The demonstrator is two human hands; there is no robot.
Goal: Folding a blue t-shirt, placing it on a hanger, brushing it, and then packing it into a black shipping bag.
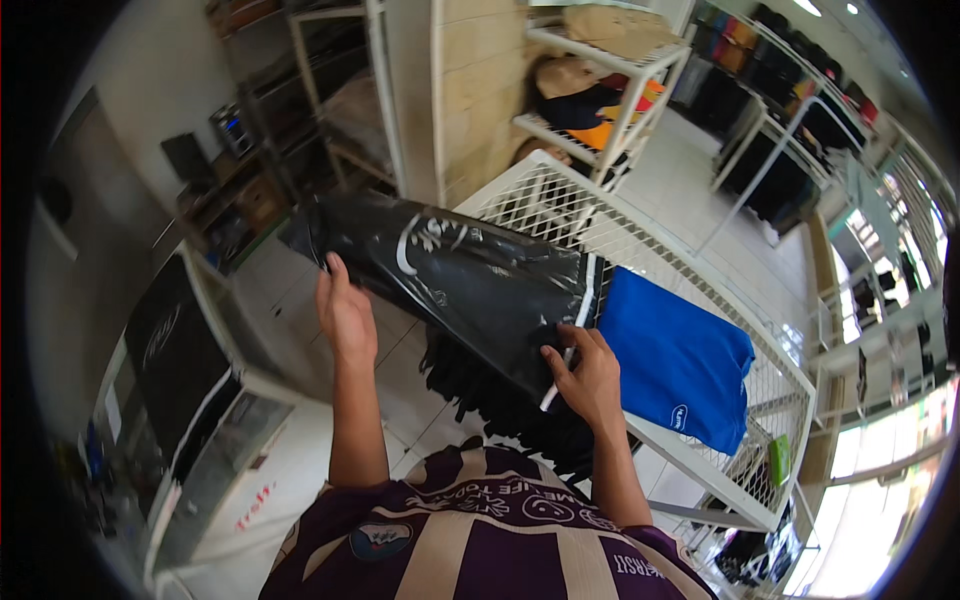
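A black plastic bag with white print stretches before me, partly over a white wire-mesh table. My right hand pinches its edge near the white strip, thumb and fingers together on the plastic. At the bag's far left end, my left hand is raised with its fingers extended against the underside; whether it grips the plastic is hidden. A folded blue garment with a small white mark lies on the mesh, just right of the bag.
The mesh table's white frame bears a small green packet. Black fringed material lies below the bag. Another black bag rests on a cabinet at left. A shelf rack with folded cloth stands behind the table.
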